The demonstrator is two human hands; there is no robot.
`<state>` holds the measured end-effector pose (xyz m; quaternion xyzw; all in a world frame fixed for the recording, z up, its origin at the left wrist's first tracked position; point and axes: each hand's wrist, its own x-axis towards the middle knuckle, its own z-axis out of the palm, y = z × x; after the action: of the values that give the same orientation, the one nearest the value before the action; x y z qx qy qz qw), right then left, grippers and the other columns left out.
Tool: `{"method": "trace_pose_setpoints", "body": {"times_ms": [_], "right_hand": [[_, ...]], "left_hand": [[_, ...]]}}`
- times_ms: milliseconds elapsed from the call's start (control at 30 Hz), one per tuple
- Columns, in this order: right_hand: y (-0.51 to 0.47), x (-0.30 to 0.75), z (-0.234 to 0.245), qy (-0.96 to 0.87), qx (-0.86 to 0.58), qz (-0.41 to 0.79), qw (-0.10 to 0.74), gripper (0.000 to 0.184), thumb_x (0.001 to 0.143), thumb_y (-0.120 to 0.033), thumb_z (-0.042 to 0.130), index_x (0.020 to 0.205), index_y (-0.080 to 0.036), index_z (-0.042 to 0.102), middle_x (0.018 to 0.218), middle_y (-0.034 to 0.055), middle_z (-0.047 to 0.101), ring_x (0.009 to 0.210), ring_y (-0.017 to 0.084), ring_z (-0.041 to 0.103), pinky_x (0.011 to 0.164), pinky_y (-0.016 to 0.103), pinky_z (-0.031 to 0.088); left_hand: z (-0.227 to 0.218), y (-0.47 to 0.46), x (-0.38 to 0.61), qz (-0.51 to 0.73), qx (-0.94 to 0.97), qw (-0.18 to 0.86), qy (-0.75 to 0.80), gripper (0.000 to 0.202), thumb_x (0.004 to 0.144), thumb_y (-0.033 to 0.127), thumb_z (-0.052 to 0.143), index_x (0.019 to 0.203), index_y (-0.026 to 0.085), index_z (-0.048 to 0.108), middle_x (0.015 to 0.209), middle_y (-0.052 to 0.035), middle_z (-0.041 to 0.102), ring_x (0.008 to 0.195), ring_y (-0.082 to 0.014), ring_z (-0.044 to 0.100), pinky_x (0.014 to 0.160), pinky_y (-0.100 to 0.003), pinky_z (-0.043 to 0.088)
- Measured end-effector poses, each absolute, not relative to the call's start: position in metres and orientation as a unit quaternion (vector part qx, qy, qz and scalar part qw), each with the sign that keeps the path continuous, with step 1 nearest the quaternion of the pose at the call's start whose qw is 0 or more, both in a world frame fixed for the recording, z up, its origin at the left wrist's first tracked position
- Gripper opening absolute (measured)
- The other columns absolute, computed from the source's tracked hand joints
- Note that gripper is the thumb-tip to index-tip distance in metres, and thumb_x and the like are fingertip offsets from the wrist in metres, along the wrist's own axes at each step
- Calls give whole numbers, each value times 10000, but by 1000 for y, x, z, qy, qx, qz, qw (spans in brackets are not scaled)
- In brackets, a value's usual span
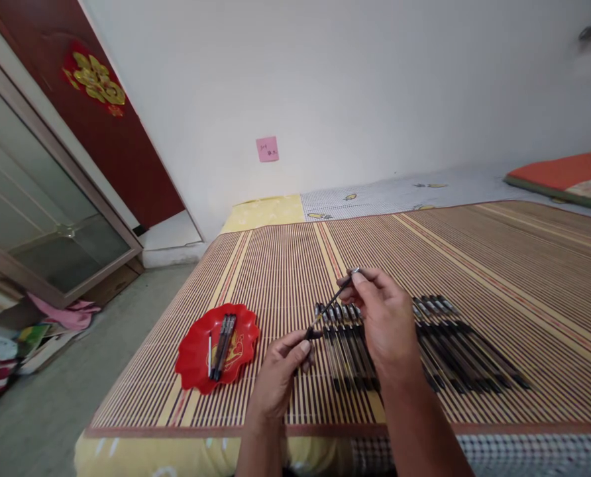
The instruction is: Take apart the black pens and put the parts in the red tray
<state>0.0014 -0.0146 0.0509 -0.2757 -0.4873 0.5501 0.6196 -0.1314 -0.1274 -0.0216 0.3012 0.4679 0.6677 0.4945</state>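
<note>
My left hand (281, 371) pinches the lower end of a thin black pen (331, 305). The pen slants up to the right, and my right hand (382, 317) grips its upper end by the silver tip. Both hands hover over a row of several black pens (454, 344) lying side by side on the striped bamboo mat (285, 265). To the left, a red scalloped plate (196, 351) holds a few dark pens (224, 336) and a thin white refill.
The mat covers a bed with a yellow sheet edge (266, 211) near the white wall. An orange cushion (564, 171) lies at the far right. A glass door and a pile of clutter (22, 338) sit on the floor at left.
</note>
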Motion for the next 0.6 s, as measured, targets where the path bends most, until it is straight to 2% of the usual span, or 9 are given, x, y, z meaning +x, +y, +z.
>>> {"method": "trace_pose_setpoints", "body": {"times_ms": [167,333,433,600], "right_hand": [[-17,4,55,-512,-281,532,613,146,865,-336,670,893,-192,661,820,27,722,633,122,643,610,268,544],[-19,5,58,-563,-267,509,594,133,873,-325,658,910,-198,662,830,21,715,624,114,636,615,266,538],[-16,5,55,-557,-257,546,570,141,871,-332,657,899,-194,656,811,22,713,624,118,632,625,270,533],[-10,2,47,-541,-229,631,507,155,848,-346,675,863,-195,647,799,16,702,614,114,612,608,259,510]], "left_hand": [[-18,-127,-130,654,322,493,475,333,798,353,758,1015,100,749,652,-4,568,573,-67,430,538,-194,314],[-15,-128,-129,640,353,483,482,278,853,368,703,996,135,650,679,-7,623,552,-69,461,533,-191,331],[-13,-129,-128,635,358,490,478,273,867,397,682,920,142,599,654,-5,621,513,-64,456,499,-186,322],[-9,-130,-123,631,317,542,456,316,844,437,700,894,156,564,654,1,612,454,-56,455,410,-174,264]]}}
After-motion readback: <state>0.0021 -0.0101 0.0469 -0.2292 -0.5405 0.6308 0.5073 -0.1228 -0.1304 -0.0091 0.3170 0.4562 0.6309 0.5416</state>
